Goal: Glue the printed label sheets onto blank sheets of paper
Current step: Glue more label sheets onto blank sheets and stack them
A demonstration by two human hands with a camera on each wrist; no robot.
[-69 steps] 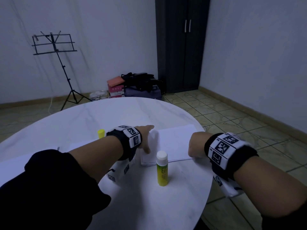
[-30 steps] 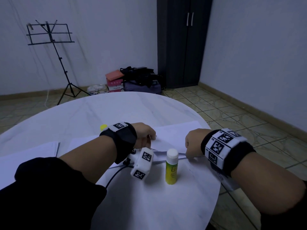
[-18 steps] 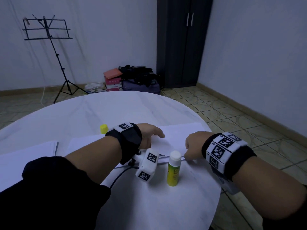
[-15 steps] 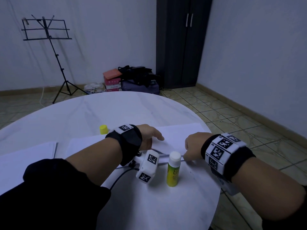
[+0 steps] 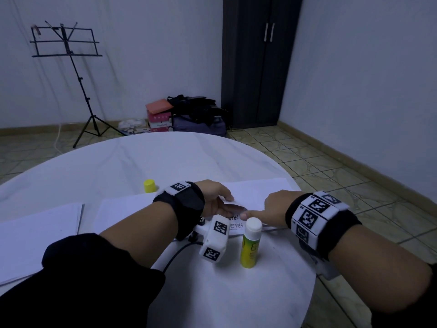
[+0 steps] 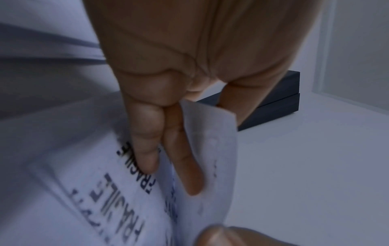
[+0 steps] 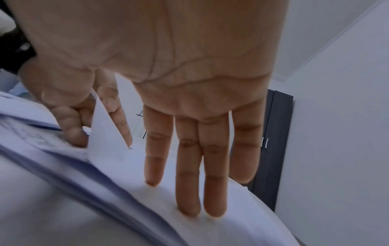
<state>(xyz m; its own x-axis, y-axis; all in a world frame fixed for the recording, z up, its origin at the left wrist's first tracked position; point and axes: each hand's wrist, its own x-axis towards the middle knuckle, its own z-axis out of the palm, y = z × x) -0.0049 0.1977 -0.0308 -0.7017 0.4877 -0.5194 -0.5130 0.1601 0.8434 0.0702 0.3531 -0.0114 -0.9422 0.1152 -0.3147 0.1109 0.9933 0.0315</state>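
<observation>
Your left hand (image 5: 216, 202) pinches the top label sheet (image 6: 210, 149) off the stack (image 5: 255, 192) at the bench's (image 5: 142, 162) right; your flat, open right hand (image 5: 272, 209) steadies the sheets beneath so one separates.

Matt paper sheets (image 5: 255, 190) on glossy marbled tabletop (image 5: 142, 162)

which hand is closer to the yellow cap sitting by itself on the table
Left. The left hand is on the label sheets just right of the yellow cap. The right hand presses the stack farther right, beyond the left one.
</observation>
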